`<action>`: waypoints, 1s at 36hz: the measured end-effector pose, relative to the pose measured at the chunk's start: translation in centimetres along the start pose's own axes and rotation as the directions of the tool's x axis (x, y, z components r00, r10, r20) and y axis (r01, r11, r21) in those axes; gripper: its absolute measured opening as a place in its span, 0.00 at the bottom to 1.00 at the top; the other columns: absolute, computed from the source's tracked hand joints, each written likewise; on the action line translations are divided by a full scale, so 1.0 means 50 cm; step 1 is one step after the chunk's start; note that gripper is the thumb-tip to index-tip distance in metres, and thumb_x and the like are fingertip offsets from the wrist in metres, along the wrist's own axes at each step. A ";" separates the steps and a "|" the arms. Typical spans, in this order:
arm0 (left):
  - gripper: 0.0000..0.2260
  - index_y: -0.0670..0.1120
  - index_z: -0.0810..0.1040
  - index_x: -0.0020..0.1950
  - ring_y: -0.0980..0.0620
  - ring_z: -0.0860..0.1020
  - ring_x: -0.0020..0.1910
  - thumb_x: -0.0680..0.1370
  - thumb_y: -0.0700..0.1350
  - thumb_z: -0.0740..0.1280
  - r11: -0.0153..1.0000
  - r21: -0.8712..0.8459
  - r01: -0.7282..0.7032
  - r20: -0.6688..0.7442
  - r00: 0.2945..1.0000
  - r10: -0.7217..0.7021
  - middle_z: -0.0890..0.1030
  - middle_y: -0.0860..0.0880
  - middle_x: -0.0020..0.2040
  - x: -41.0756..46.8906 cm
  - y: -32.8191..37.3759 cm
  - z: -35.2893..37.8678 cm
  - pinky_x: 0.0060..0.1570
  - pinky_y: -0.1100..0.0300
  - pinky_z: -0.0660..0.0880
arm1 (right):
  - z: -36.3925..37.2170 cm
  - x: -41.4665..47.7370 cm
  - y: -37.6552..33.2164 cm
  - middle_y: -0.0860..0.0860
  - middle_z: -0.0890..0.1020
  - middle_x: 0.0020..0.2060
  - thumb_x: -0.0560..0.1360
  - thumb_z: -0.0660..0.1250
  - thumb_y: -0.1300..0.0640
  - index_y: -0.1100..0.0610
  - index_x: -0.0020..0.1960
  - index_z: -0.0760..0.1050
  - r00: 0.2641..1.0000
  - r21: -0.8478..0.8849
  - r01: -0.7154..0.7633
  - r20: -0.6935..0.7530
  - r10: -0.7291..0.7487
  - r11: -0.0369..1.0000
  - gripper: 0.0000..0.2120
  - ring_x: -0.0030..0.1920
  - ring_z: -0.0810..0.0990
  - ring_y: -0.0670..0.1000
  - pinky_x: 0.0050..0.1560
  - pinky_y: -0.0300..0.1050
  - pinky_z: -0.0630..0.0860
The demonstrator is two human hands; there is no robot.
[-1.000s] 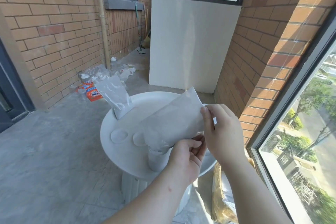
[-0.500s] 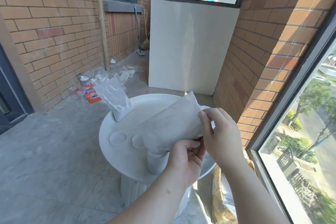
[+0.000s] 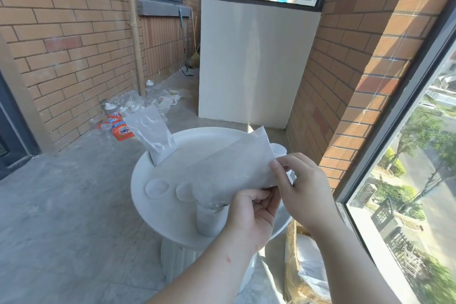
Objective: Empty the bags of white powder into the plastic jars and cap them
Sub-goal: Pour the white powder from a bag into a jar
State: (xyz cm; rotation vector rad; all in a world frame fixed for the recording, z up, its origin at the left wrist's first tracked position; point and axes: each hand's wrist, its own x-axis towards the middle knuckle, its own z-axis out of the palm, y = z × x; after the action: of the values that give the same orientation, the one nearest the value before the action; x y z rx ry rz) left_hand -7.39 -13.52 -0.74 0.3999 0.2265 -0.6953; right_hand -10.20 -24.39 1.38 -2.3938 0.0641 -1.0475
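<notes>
**Pouring under way, capping yet to come**

Across mid-frame sits a round white table (image 3: 158, 207). Above it a bag (image 3: 232, 168) of white powder slants down-left, its mouth in a clear jar (image 3: 209, 221) at lower centre that looks part full. The left hand (image 3: 251, 217) curls round the bag's lower edge, and the right hand (image 3: 304, 187) pinches its raised end. A second bag (image 3: 150, 134) stands upper left. Two lids (image 3: 156, 187) lie beside the jar. The next move is probably to lift the tail, shake it out, then cap.
</notes>
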 end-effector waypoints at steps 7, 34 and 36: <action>0.17 0.34 0.83 0.52 0.47 0.85 0.42 0.73 0.26 0.56 1.000 0.021 0.005 0.000 1.000 -0.005 0.85 0.39 0.50 -0.002 -0.001 0.001 0.41 0.59 0.83 | 0.008 0.005 -0.004 0.44 0.78 0.38 0.80 0.69 0.58 0.55 0.44 0.80 0.998 -0.025 0.034 -0.048 -0.035 0.999 0.06 0.42 0.77 0.47 0.41 0.36 0.70; 0.16 0.35 0.83 0.44 0.49 0.84 0.33 0.73 0.25 0.55 0.999 0.040 0.014 -0.061 0.998 -0.012 0.84 0.41 0.39 -0.007 0.003 0.002 0.32 0.62 0.80 | 0.034 0.013 -0.024 0.48 0.77 0.37 0.82 0.61 0.53 0.56 0.44 0.77 0.988 -0.064 0.038 -0.144 -0.047 0.997 0.11 0.39 0.75 0.54 0.37 0.54 0.74; 0.16 0.35 0.82 0.44 0.49 0.83 0.33 0.73 0.25 0.55 0.999 0.038 0.017 -0.061 0.998 -0.015 0.84 0.42 0.39 -0.008 0.003 0.002 0.31 0.63 0.79 | 0.034 0.013 -0.025 0.48 0.77 0.37 0.81 0.61 0.53 0.56 0.44 0.76 0.990 -0.051 0.032 -0.135 -0.038 0.998 0.11 0.39 0.75 0.54 0.38 0.54 0.74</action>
State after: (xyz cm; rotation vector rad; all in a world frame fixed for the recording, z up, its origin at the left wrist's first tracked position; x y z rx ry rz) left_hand -7.60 -13.24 -0.48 0.4565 0.2745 -0.7046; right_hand -8.77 -22.72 1.46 -2.3715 0.0969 -1.2382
